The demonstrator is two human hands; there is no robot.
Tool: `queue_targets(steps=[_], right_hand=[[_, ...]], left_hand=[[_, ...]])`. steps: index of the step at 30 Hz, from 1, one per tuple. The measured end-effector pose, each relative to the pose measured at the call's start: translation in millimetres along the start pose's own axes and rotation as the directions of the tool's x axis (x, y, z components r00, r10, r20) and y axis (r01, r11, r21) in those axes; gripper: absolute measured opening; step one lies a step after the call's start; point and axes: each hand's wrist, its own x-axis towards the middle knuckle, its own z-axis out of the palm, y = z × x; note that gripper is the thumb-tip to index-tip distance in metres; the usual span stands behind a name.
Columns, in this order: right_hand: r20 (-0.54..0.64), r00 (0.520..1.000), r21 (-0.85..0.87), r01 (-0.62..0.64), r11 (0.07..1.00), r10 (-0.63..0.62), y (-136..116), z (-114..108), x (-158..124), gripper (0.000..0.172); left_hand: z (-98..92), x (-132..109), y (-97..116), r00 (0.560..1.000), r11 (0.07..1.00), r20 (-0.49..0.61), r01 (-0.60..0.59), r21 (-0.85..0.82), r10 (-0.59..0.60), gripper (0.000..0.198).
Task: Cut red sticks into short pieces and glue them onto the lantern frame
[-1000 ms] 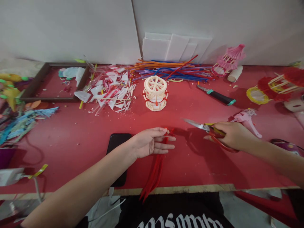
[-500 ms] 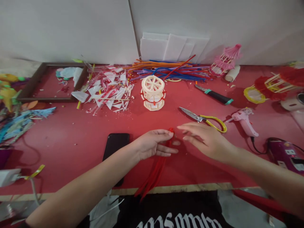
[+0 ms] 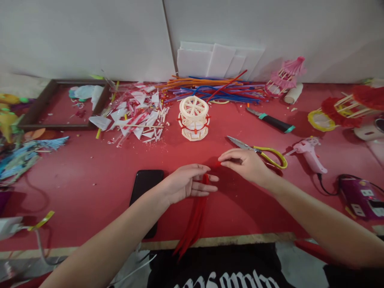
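Hands point(image 3: 186, 184) point(image 3: 248, 165) grip red strands point(image 3: 196, 220) (left) and scrap point(image 3: 219, 164) (right) above red table point(image 3: 99, 164), grey wall point(image 3: 90, 40) behind.

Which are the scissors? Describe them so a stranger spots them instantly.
On the red table, look to the right of the cream cage, just beyond the right hand. There lie the scissors, with a big yellow handle loop, unlike the black-handled knife farther back.

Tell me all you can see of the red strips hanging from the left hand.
The red strips form a loose bundle of long, thin, flexible-looking lengths; their number is unclear. Their upper part runs through the left hand, partly hidden by its fingers. They slant down toward the person, free ends slightly splayed, reaching past the table's near edge; whether they touch it is unclear.
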Motion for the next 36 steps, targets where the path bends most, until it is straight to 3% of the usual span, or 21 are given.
queue_targets(steps=[2, 7, 11, 18, 25, 27, 32, 36], right_hand=[[0.063, 0.996, -0.09, 0.073, 0.993, -0.067, 7, 1, -3, 0.019], [0.172, 0.967, -0.208, 0.221, 0.953, -0.187, 5, 3, -6, 0.034], [0.264, 0.923, -0.245, 0.345, 0.906, -0.28, 2, 9, -2, 0.033], [0.026, 0.976, -0.288, 0.213, 0.934, -0.214, 9, 17, 9, 0.03], [-0.252, 0.944, -0.344, 0.117, 0.931, -0.212, 15, 13, 3, 0.032], [-0.228, 0.948, -0.341, 0.136, 0.93, -0.222, 17, 13, 1, 0.028], [-0.023, 0.964, -0.414, 0.234, 0.88, -0.267, 19, 17, 3, 0.027], [-0.1, 0.954, -0.424, 0.217, 0.879, -0.283, 22, 24, 7, 0.027]], left_hand=[[-4.9, -1, 0, 0.999, 0.999, -0.032, -0.013, -0.052, 0.011, 0.008], [-16.0, -4, 0, 0.997, 0.989, -0.059, -0.054, -0.136, 0.046, 0.024], [-20.3, -7, 2, 0.997, 0.978, -0.037, -0.075, -0.193, 0.069, 0.028], [-12.2, -2, 19, 0.983, 0.946, -0.041, -0.182, -0.267, 0.178, 0.018], [-8.5, 19, 24, 0.969, 0.956, -0.031, -0.245, -0.164, 0.243, 0.016], [-9.9, 22, 22, 0.968, 0.957, -0.025, -0.249, -0.146, 0.248, 0.015], [-13.7, 22, 18, 0.964, 0.959, 0.026, -0.261, -0.107, 0.265, 0.017], [-16.9, 20, 18, 0.945, 0.949, 0.1, -0.304, -0.082, 0.311, 0.015]])
